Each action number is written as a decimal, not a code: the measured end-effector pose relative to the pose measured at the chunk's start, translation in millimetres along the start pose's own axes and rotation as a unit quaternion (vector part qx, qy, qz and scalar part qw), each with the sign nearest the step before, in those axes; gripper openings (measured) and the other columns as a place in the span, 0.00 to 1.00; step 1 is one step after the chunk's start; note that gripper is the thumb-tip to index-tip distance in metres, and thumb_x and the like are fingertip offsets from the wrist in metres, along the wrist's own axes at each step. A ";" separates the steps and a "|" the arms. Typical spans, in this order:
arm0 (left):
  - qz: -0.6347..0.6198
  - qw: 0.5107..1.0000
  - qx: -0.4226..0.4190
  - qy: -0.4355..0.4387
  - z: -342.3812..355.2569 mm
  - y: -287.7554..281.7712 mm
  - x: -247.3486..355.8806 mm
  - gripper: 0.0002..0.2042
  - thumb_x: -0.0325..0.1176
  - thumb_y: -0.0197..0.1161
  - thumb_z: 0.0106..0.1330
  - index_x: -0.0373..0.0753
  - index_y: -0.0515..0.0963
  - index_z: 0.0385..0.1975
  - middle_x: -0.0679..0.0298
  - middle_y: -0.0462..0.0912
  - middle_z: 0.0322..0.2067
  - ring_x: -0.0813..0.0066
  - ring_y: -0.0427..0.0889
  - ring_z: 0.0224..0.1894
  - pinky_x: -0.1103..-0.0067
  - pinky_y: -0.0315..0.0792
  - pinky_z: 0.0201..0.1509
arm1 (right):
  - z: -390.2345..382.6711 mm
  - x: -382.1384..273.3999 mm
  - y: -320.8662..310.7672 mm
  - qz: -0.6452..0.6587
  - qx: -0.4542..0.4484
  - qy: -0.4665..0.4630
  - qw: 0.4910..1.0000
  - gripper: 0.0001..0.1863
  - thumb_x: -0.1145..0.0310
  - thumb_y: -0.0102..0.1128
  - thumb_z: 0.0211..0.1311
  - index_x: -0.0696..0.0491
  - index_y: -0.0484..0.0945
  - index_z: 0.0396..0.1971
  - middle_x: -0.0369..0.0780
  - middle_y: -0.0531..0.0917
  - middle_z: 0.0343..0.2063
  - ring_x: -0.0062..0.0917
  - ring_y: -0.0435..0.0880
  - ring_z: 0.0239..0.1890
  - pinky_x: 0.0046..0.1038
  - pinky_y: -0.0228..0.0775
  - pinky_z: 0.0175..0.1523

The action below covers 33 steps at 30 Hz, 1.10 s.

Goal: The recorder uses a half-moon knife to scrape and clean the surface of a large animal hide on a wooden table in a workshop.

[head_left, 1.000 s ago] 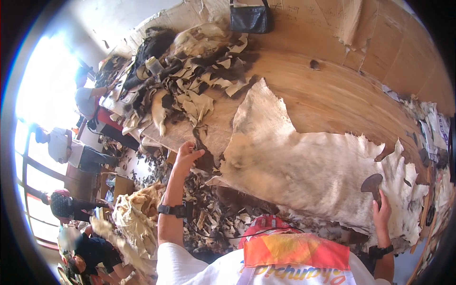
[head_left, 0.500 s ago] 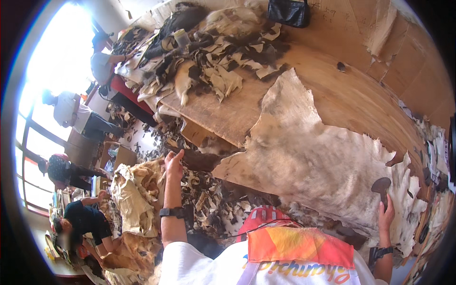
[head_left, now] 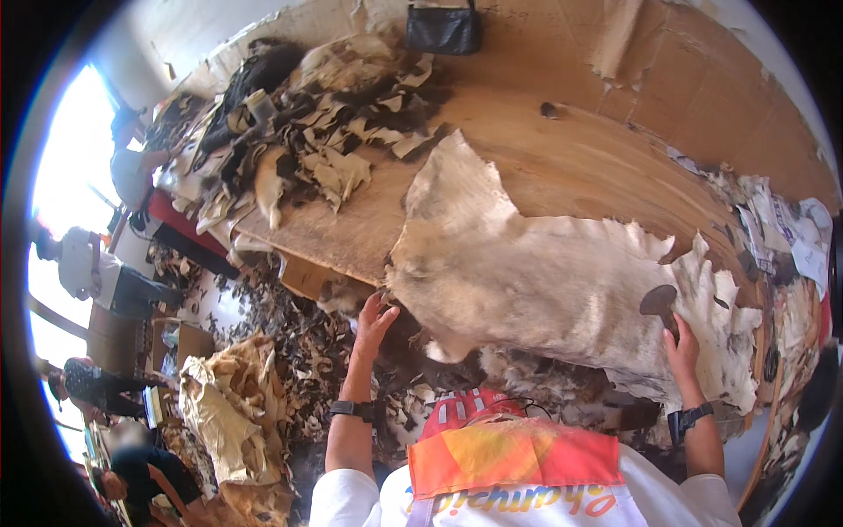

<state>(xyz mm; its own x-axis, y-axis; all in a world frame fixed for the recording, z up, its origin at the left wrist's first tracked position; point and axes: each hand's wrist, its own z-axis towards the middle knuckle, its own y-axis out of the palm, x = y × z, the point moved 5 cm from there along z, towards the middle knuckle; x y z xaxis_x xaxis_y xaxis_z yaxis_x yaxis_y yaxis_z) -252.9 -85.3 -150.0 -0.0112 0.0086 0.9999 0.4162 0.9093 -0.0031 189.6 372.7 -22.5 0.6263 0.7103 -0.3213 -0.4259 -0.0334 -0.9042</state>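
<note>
A large pale fur hide is spread over the wooden table before me, its ragged near edge hanging over the table's edge. My right hand is closed on a dark tool with a broad rounded flat head, which looks like a round-bladed knife, held over the hide's right part. At the hide's left end, by the table's near edge, my left hand is raised with fingers apart. Nothing shows in it. Whether its fingertips touch the hide edge I cannot tell.
Fur and leather scraps are heaped on the table's far left; a black bag lies behind. Below left are a pile of hides and scrap-strewn floor. Several people are at the left. Papers and scraps crowd the right end.
My left hand has moved right to the hide's left end, and the dark strip beside it no longer shows there. The hide's left corner now hangs folded. The view has shifted rightward.
</note>
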 end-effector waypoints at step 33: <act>0.419 0.662 -0.356 0.510 -28.9 179.6 120.7 0.24 0.35 0.49 0.57 0.40 0.62 0.56 0.53 0.61 0.58 0.56 0.58 0.62 0.64 0.53 0.63 | 149.8 -375.8 117.0 0.014 -0.235 -0.073 0.969 0.20 0.62 0.49 0.57 0.56 0.70 0.48 0.49 0.76 0.43 0.44 0.74 0.46 0.40 0.65 0.51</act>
<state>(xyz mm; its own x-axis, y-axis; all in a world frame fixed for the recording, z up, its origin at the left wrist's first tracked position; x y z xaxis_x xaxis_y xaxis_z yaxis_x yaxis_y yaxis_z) -153.2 67.0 -29.5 0.9629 -0.2296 0.1415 0.2146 0.3344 -0.9177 -193.3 207.1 34.7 0.5045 0.7954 -0.3360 -0.0750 -0.3474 -0.9347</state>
